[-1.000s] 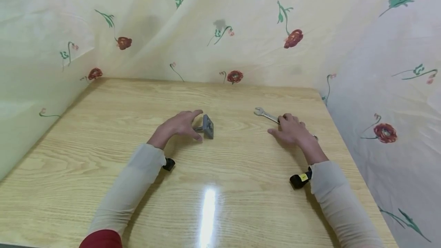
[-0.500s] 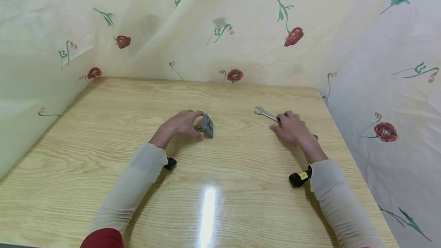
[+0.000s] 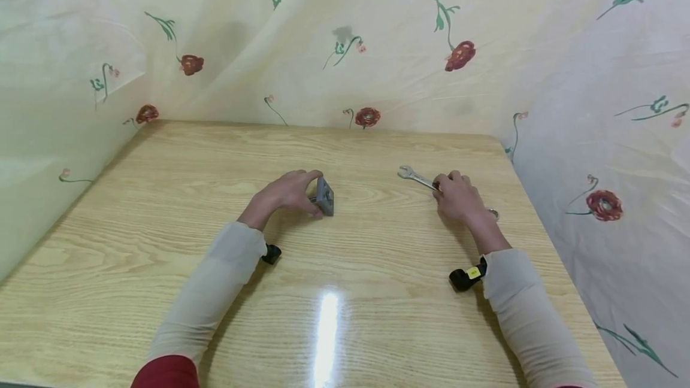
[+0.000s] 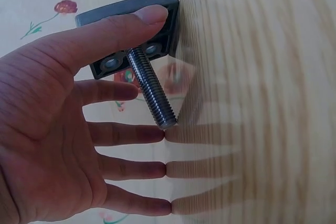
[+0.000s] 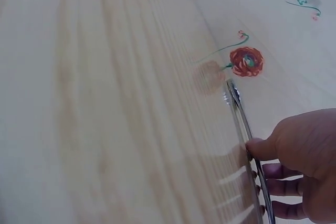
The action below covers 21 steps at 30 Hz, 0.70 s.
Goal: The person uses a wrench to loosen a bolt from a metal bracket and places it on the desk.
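A threaded bolt with a square grey plate (image 3: 326,197) stands on the plate's edge mid-table, its metal shank (image 4: 152,88) pointing towards my left palm. My left hand (image 3: 289,190) surrounds the shank side, thumb over the plate in the left wrist view. The other fingers reach out nearly straight, several tips at the tabletop. To the right, a combination wrench (image 3: 416,178) lies diagonally, open end to the far left. My right hand (image 3: 458,197) pinches its middle (image 5: 255,153) between thumb and fingers, hiding that part in the head view; the ring end (image 3: 493,214) shows beyond the hand.
Both things rest on a wood-grain table (image 3: 372,268). Flowered cloth (image 3: 318,70) hangs along the back and both sides. Each wrist carries a small black camera, the right one (image 3: 465,278) with a yellow label.
My left hand has moved slightly right, its thumb and index finger drawing in at the plate. My right thumb has closed in from beside the wrench to its shaft.
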Available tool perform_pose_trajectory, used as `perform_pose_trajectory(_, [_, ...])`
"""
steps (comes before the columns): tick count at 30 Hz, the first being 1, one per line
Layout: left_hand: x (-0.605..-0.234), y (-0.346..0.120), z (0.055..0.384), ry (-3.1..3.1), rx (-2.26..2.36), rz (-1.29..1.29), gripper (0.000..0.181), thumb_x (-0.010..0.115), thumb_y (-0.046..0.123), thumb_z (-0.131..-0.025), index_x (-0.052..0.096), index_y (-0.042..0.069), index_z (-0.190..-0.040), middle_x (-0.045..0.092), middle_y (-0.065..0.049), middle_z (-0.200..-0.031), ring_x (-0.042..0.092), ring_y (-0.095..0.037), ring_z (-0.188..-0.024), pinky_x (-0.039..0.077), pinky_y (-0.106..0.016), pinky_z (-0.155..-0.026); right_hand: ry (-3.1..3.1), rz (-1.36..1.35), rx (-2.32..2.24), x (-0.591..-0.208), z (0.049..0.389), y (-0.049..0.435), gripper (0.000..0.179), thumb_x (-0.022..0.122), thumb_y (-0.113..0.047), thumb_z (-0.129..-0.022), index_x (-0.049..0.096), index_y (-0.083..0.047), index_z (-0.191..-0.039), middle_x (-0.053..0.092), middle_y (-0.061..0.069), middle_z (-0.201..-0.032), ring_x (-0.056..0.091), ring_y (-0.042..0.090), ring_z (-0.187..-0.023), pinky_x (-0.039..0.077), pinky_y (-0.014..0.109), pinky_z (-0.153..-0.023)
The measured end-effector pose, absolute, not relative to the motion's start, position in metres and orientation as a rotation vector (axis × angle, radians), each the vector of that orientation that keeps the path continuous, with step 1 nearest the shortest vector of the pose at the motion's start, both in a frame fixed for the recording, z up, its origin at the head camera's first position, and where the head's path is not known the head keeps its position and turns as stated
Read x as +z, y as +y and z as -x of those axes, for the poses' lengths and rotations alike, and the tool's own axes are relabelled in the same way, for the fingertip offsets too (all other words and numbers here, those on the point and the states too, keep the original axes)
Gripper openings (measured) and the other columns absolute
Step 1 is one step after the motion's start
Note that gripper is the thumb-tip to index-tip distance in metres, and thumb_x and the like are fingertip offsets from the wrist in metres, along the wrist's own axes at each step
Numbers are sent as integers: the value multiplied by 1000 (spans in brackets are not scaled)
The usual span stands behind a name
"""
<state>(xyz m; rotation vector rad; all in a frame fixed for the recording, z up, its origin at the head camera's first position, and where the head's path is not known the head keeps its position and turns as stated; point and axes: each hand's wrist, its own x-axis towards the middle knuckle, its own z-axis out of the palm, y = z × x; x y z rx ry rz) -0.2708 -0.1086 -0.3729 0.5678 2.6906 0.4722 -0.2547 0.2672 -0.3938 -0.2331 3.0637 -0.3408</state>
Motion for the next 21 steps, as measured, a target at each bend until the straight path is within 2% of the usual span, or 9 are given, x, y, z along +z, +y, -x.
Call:
perform_pose_trajectory(6, [-372,-104,272,2687,499,-583,97,82,43,-71,31,20,-150,50,-13,-139,49,-30,-125,42,-48,-105,3105,214,-360,-396,256,268,29,45,-13,-100,52,0,-124,48,27,-121,46,41,-103,43,52,-76])
perform_pose_trajectory(14, [-372,-99,271,2667,557,-580,96,82,43,-71,31,22,-149,49,-13,-136,50,-28,-117,44,-47,-100,3119,209,-358,-398,260,267,22,43,-13,-100,53,2,-113,50,25,-112,46,41,-99,43,53,-75])
perform_pose_trajectory(21, [-373,-94,270,2686,617,-590,86,84,36,-69,42,14,-140,56,-13,-123,53,-27,-106,47,-39,-89,3040,191,-377,-398,264,268,26,41,-10,-97,50,7,-114,51,27,-110,46,42,-98,40,55,-81])
